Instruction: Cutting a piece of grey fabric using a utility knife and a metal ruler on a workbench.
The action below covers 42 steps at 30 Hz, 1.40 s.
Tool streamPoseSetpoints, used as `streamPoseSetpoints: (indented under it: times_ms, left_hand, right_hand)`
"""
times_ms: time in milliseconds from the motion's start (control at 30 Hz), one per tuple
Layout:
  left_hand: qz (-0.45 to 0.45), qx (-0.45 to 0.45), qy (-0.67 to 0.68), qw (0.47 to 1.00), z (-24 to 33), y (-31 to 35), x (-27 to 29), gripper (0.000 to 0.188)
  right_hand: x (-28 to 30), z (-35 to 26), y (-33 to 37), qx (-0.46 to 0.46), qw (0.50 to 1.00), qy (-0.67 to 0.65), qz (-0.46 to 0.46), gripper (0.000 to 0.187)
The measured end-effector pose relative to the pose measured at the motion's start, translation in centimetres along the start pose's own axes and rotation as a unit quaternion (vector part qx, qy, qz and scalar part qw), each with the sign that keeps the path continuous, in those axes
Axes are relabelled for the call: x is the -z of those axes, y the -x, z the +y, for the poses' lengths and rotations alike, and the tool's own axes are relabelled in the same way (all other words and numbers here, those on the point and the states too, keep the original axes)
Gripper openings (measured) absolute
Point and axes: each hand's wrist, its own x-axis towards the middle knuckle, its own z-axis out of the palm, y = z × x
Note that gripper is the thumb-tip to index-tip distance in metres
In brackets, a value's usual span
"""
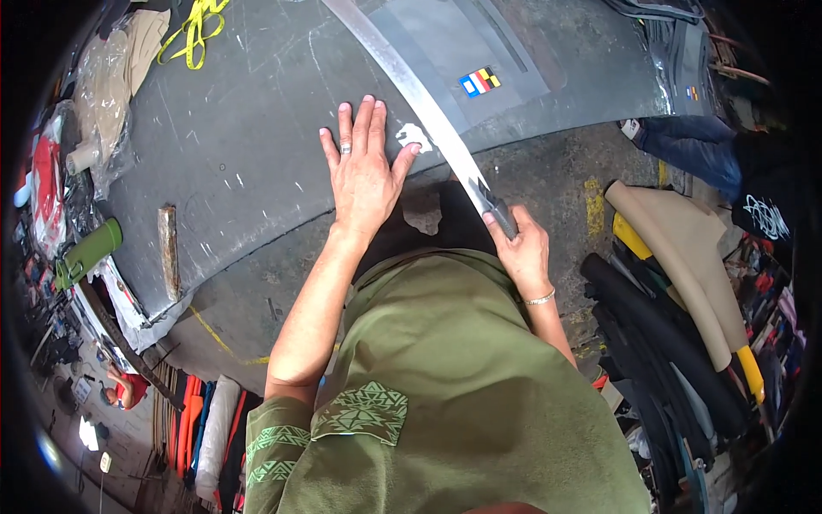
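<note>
My left hand lies flat on the dark grey tabletop, its fingers spread and a ring on one of them. A white patch shows beside its thumb. A long pale metal ruler slants across the table and sticks out over the near edge. At its near end my right hand is closed around a dark grey handle-like piece; whether this is fixed to the ruler I cannot tell. Beyond the ruler lies a grey sheet with a small multicoloured patch.
A yellow tape measure lies at the far left. Near the left edge rests a worn stick, with a green roll beyond it. Black rolls and a beige roll are at right. Another person's jeans-clad leg shows there.
</note>
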Motion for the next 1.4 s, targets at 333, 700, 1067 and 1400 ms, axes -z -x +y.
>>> streamPoseSetpoints:
  times_ms: [333,700,1067,1400]
  left_hand:
    - [-0.019,-0.052,0.028,0.998,0.7,-2.6,0.6,0.068]
    - [0.053,-0.036,-0.070,0.996,-0.5,-4.3,-1.1,0.076]
    - [0.040,-0.048,0.018,0.998,-4.2,-3.0,0.4,0.069]
    - [0.035,-0.043,0.013,0.998,-4.1,-2.9,0.2,0.069]
  right_hand:
    - [1.5,-0.1,0.2,0.012,1.000,0.018,-0.007,0.035]
    - [2.7,4.9,0.6,-0.034,0.998,-0.024,0.043,0.027]
    - [2.2,2.6,-1.3,-0.100,0.951,-0.283,-0.072,0.036]
    - [5.6,2.7,-2.4,-0.025,0.981,-0.192,0.014,0.033]
